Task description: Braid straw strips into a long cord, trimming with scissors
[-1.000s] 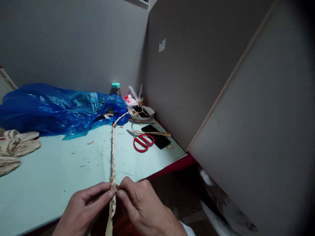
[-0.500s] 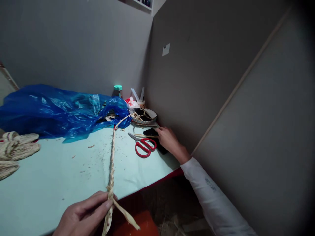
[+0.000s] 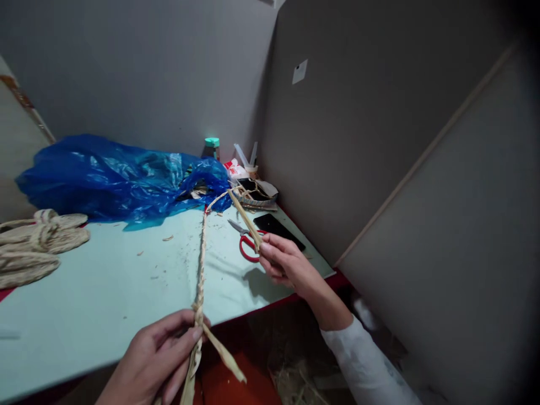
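Note:
My left hand pinches the near end of a braided straw cord at the table's front edge. Loose strands hang below the fingers, one of them sticking out to the right. From there the cord runs away across the table toward the blue bag. My right hand is raised above the table, closed on a flat, pale straw strip that points up and to the left. Behind that hand lie red-handled scissors, partly covered by the strip and fingers. A black phone lies just beyond.
A crumpled blue plastic bag lies along the back. Woven straw soles rest at the left. In the far corner are a green-lidded jar and a tray of odds and ends. Grey panels stand behind and right.
My right hand has come from the phone toward me, lifting the straw strip off the table. My left hand keeps its pinch on the cord. The view has shifted slightly.

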`<state>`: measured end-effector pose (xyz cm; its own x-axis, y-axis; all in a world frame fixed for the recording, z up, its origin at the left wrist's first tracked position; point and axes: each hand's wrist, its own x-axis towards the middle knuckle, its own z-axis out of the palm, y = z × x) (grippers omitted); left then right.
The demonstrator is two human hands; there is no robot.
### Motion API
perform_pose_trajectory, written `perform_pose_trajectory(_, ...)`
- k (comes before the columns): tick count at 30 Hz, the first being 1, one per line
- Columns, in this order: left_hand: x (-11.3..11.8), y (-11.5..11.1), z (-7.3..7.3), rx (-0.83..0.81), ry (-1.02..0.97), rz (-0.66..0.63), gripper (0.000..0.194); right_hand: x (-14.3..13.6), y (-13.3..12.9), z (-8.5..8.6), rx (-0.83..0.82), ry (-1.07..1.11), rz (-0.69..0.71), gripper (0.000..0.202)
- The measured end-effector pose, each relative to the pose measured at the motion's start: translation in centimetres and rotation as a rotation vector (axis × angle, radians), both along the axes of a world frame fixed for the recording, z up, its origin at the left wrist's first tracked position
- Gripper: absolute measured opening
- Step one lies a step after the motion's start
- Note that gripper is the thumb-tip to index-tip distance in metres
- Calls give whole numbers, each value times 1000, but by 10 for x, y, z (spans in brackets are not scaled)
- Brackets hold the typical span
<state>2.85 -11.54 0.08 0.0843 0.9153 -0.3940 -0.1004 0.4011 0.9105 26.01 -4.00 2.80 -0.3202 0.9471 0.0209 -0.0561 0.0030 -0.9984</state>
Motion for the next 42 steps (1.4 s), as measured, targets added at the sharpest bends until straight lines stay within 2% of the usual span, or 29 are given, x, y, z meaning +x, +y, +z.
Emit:
perform_pose_trajectory(3,3,-5,6,56,-12,36,32,-23,-31,-9,-107,101,85,24)
perform_pose_trajectory(8,1,-8,7,59,-97,68,26,-45,-68,-16,-61,66,140,30)
perform_pose_trajectory(12,2,-8,7,90,-116,139,30,-54,-83,-19,99,-173,28,27)
perform_pose_trajectory(19,-3,-10,5,177,-104,119,26,-62,-102,-36,482,-662,-131,19)
perform_pose_trajectory(21,-5,-10,5,193,-107,103,26,-62,-105,-38,518,-704,-181,19)
perform_pose_trajectory(26,-6,-10,6,163,-95,134,32,-61,-108,-33,438,-613,-280,18)
perform_pose_trajectory(33,-6,-9,8,150,-94,171,39,-67,-115,-36,483,-733,-129,16)
perform_pose_trajectory(38,-10,-6,9,136,-179,97,34,-65,-121,-36,453,-772,-54,15)
perform_pose_trajectory(42,-13,-4,8,127,-190,53,30,-58,-125,-27,422,-736,-23,16)
